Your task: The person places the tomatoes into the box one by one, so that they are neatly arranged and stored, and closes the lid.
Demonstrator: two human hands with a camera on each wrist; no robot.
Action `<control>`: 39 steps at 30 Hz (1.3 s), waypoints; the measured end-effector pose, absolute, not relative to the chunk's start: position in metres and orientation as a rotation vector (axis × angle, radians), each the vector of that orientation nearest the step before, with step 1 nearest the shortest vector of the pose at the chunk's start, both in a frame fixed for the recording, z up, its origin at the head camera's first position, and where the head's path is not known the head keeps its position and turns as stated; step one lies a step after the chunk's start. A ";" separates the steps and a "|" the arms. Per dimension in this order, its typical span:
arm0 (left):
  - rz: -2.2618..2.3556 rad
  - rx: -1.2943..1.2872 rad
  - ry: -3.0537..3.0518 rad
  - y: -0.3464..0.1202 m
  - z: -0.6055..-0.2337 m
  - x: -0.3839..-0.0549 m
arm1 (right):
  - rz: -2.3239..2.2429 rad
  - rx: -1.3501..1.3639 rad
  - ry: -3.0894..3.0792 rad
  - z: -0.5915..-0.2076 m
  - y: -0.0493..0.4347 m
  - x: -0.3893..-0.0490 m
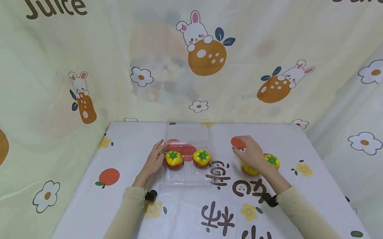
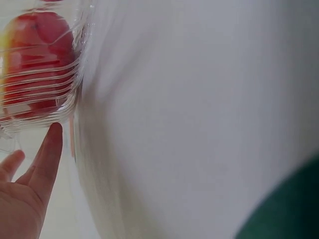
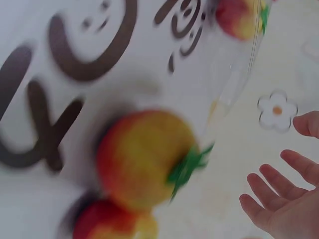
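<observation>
A clear plastic clamshell box point(image 1: 188, 177) lies on the table with its lid point(image 1: 188, 129) folded back. Inside sit a yellow-and-red toy fruit point(image 1: 174, 159) with a green leafy top on the left, and a matching toy fruit point(image 1: 201, 158) on the right. My left hand point(image 1: 154, 160) is at the box's left side; its extended fingertips meet the ribbed wall in the left wrist view. Beyond the box, my right hand point(image 1: 251, 153) hovers over two more such fruits, one toy fruit point(image 3: 149, 159) and its neighbour point(image 3: 114, 221). Its fingers are spread and slightly bent, holding nothing.
A white printed cloth point(image 1: 128, 209) with fruit, flowers and dark lettering covers the table. Cream curtains point(image 1: 119, 58) with rabbit prints enclose the back and sides. Each wrist carries a small black camera point(image 1: 151, 195).
</observation>
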State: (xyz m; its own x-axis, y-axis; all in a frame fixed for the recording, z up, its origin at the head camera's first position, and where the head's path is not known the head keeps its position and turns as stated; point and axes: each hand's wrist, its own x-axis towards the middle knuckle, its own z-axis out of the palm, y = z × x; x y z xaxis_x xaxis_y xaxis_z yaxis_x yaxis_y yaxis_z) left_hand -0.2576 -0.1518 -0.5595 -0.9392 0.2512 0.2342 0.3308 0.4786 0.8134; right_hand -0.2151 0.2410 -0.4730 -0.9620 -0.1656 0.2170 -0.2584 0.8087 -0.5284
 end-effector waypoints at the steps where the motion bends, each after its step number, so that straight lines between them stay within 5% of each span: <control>1: -1.478 -0.521 -2.623 -0.152 -0.560 -0.257 | 0.868 0.315 -2.839 -0.471 0.248 -0.213; 18: -1.456 -0.504 -2.644 -0.154 -0.561 -0.260 | 0.851 0.149 -2.955 -0.491 0.337 -0.179; 39: -1.451 -0.487 -2.669 -0.152 -0.563 -0.259 | 0.835 0.111 -2.958 -0.516 0.353 -0.168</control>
